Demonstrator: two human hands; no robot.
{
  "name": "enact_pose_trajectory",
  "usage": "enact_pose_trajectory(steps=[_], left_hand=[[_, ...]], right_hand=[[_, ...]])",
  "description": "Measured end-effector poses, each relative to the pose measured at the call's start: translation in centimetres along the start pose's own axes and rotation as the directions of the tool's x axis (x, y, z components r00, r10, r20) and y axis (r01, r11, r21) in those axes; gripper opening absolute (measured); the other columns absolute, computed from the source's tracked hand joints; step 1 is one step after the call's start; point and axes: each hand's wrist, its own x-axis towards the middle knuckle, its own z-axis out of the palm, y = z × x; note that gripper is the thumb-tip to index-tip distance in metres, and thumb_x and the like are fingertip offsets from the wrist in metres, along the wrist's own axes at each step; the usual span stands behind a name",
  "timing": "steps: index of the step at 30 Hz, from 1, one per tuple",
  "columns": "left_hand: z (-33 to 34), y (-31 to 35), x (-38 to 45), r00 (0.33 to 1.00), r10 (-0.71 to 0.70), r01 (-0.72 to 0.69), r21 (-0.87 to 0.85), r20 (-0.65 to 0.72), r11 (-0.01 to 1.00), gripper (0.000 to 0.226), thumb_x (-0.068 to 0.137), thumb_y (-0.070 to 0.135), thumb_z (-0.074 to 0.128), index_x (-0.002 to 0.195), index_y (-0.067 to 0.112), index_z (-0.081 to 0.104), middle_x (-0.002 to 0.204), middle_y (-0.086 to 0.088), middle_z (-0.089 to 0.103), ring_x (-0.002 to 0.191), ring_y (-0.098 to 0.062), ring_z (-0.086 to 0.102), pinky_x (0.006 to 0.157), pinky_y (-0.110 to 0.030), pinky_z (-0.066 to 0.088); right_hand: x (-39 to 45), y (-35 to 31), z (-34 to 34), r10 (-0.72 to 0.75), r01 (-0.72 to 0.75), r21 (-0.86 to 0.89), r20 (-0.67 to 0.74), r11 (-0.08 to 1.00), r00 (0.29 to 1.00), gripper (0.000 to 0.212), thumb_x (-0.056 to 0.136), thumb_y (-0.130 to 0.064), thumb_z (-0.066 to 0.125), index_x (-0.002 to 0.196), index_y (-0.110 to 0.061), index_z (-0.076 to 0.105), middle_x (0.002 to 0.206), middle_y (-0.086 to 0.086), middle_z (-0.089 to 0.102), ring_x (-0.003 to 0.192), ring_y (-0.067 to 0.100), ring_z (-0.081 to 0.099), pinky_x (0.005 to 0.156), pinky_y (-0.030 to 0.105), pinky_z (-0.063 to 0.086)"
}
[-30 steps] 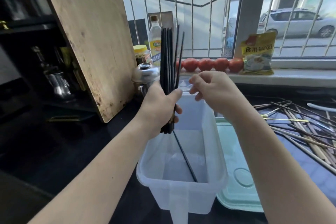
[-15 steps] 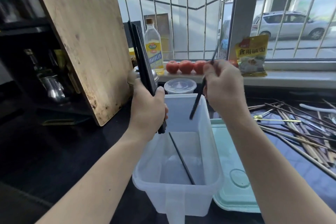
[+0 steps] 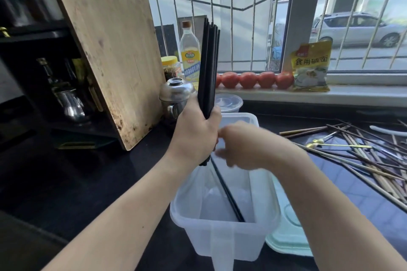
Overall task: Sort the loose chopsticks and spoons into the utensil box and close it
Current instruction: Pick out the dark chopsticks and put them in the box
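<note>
My left hand point(image 3: 197, 136) grips a bundle of black chopsticks point(image 3: 208, 66) upright over the far left corner of the translucent utensil box point(image 3: 224, 225). One black chopstick point(image 3: 228, 193) lies slanted inside the box. Over the box, my right hand point(image 3: 244, 146) is blurred; its fingers point at the lower end of the bundle, and I cannot see whether it holds anything. The pale green lid point(image 3: 288, 242) lies flat to the right of the box. Loose wooden and dark chopsticks point(image 3: 363, 160), small gold utensils point(image 3: 317, 142) and a white spoon point(image 3: 387, 131) lie scattered at the right.
A wooden cutting board point(image 3: 110, 55) leans at the left. Behind the box stand a steel pot point(image 3: 176, 94), an oil bottle point(image 3: 189, 50) and a lidded plastic tub point(image 3: 228, 103). Tomatoes point(image 3: 248, 79) and a yellow packet point(image 3: 311, 66) sit on the windowsill.
My right hand pulled a single black chopstick from the bundle, then dropped down and left over the box; that chopstick is no longer seen in it. The bundle has straightened upright.
</note>
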Motion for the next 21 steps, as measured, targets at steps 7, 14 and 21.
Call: enact_pose_trajectory(steps=[7, 14, 21], left_hand=[[-0.2, 0.6, 0.0, 0.979, -0.157, 0.159, -0.003, 0.131, 0.987, 0.007, 0.104, 0.025, 0.053, 0.105, 0.021, 0.046, 0.062, -0.012, 0.061, 0.040, -0.015, 0.055, 0.044, -0.027, 0.046], [-0.2, 1.2, -0.6, 0.977, -0.050, 0.063, -0.057, 0.207, 0.996, 0.011, 0.101, 0.023, 0.061, 0.105, 0.023, 0.051, 0.082, -0.009, 0.070, 0.049, -0.022, 0.064, 0.046, -0.035, 0.050], [-0.4, 1.3, -0.6, 0.988, -0.091, 0.104, -0.096, 0.127, 0.990, 0.010, 0.105, 0.022, 0.054, 0.105, 0.015, 0.046, 0.084, -0.009, 0.056, 0.059, -0.026, 0.072, 0.050, -0.042, 0.059]], right_hand=[[-1.2, 6.0, -3.4, 0.374, 0.027, 0.602, -0.530, 0.798, 0.761, 0.021, 0.101, -0.027, 0.056, 0.089, -0.021, 0.072, 0.073, 0.000, 0.073, 0.056, 0.010, 0.064, 0.060, 0.033, 0.054], [-0.2, 1.9, -2.5, 0.163, 0.252, 0.756, -0.426, 0.604, 0.890, 0.022, 0.100, -0.024, 0.062, 0.084, -0.010, 0.070, 0.075, 0.015, 0.072, 0.059, 0.023, 0.063, 0.066, 0.047, 0.057], [-0.3, 3.1, -2.8, 0.536, 0.338, 0.842, -0.531, 0.421, 0.656, 0.021, 0.106, -0.023, 0.049, 0.094, -0.015, 0.064, 0.077, 0.007, 0.071, 0.058, 0.016, 0.063, 0.053, 0.031, 0.052]])
